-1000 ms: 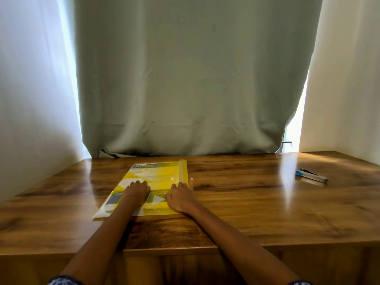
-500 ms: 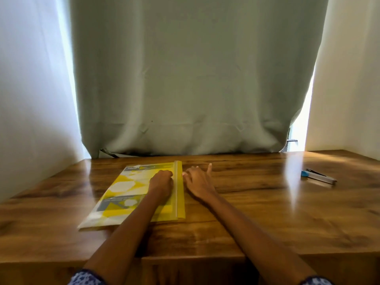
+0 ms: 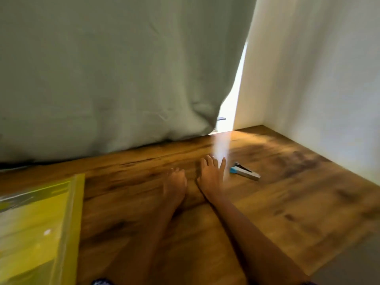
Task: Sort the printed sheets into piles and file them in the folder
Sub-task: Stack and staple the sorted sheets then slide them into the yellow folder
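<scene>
Right of the folder (image 3: 39, 227), both hands (image 3: 174, 186) (image 3: 211, 175) now lie empty, fingers relaxed, having left it, nearing the stapler (image 3: 244, 172).

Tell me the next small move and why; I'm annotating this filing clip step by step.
Probably the right hand should reach a little farther right and pick up the stapler. Its straight fingers already point toward it but don't touch it. The left hand holds nothing, and the yellow folder lies untouched at the left.
</scene>
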